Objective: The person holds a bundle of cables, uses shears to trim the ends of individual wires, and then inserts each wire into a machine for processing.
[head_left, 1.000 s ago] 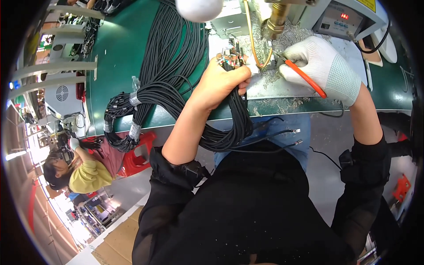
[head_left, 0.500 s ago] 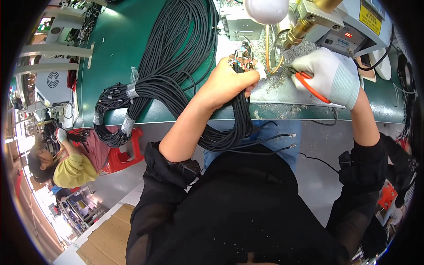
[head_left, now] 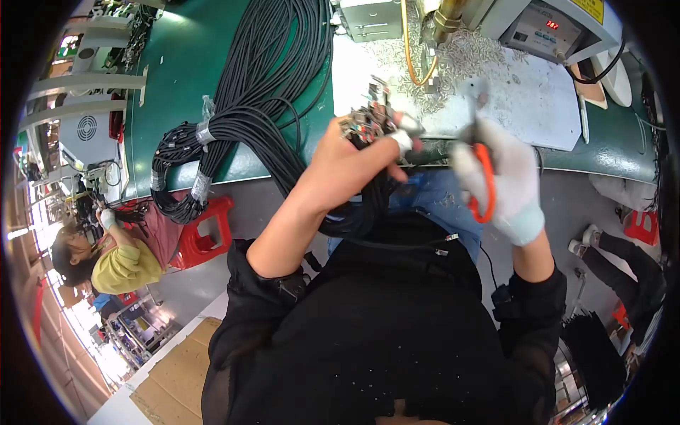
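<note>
Gripping a thick bundle of black cables (head_left: 354, 205) by its metal-tipped ends, the bare left hand (head_left: 354, 159) holds it above the green table (head_left: 191, 78) edge; the white-gloved right hand (head_left: 506, 180) clasps orange-handled cutters (head_left: 484, 177); a loose grip could probably spill the ends, or blades might nick fingers.

I see a green bench (head_left: 184, 85) running across the top of my view. On it, from twelve o'clock down toward nine, lies a thick bundle of black cables (head_left: 276, 78), taped in two places, its looped end hanging over the near edge. At about one o'clock a white sheet (head_left: 524, 106) covers the bench, strewn with small metal bits (head_left: 460, 53). A grey control box (head_left: 545, 28) with a red display sits at the far edge near one o'clock, and a smaller grey box (head_left: 368, 18) stands at twelve o'clock.
</note>
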`<act>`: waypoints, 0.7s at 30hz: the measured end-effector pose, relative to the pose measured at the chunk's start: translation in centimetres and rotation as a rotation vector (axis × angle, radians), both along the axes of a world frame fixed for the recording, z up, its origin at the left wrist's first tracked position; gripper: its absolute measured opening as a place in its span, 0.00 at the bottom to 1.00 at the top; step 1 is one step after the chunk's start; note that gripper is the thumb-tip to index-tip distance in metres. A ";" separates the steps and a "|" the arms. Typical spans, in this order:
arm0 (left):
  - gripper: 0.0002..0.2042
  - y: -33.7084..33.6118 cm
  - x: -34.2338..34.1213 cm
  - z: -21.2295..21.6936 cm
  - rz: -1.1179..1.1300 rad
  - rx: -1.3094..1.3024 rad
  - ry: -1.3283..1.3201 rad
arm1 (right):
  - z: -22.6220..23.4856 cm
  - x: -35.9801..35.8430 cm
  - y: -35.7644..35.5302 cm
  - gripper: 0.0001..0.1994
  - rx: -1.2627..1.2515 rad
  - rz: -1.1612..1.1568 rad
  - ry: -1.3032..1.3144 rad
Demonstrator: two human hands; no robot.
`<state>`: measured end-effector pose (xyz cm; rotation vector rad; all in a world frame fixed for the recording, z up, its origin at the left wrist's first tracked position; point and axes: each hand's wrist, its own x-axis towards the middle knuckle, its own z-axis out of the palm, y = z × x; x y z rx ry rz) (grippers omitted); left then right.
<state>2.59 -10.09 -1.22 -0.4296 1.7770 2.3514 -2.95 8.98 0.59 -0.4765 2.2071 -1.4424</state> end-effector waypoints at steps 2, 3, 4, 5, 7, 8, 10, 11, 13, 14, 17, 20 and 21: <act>0.07 0.0 0.1 0.6 -0.030 -0.016 -0.015 | -1.1 -0.4 3.5 0.15 0.388 0.031 0.342; 0.07 0.2 0.0 0.9 -0.070 -0.019 -0.028 | -0.9 -0.4 4.2 0.14 0.590 0.039 0.510; 0.07 0.5 -0.1 1.2 -0.112 -0.021 -0.040 | -0.6 -0.2 4.3 0.14 0.593 0.028 0.504; 0.07 0.8 -0.2 1.3 -0.126 -0.022 -0.042 | 0.0 -0.1 4.1 0.13 0.406 0.004 0.485; 0.09 1.6 0.1 1.7 -0.397 -0.117 -0.018 | 2.0 0.5 2.9 0.11 0.034 -0.046 0.442; 0.10 1.9 0.2 1.9 -0.532 -0.167 -0.003 | 2.3 0.6 2.5 0.11 0.034 -0.060 0.441; 0.10 2.1 0.2 2.6 -0.526 -0.181 0.001 | 2.8 0.3 1.7 0.14 0.044 0.074 0.400; 0.10 2.1 0.4 2.8 -0.496 -0.189 0.006 | 3.0 0.2 1.7 0.15 0.047 0.149 0.381; 0.10 2.5 0.8 3.2 -0.466 -0.204 0.008 | 3.5 0.2 2.2 0.15 -0.016 0.087 0.117; 0.09 3.0 1.1 3.3 -0.343 -0.183 0.056 | 3.8 0.2 2.5 0.14 -0.072 0.034 -0.149; 0.08 4.2 1.8 3.2 -0.090 -0.145 0.147 | 2.1 0.8 2.8 0.13 -0.272 0.008 -0.365; 0.08 4.8 1.7 3.1 -0.036 -0.506 0.428 | 0.8 1.6 2.5 0.12 -0.558 0.033 -0.247; 0.08 4.8 1.7 3.3 -0.037 -0.514 0.426 | 1.2 2.1 1.9 0.11 -0.403 -0.078 -0.013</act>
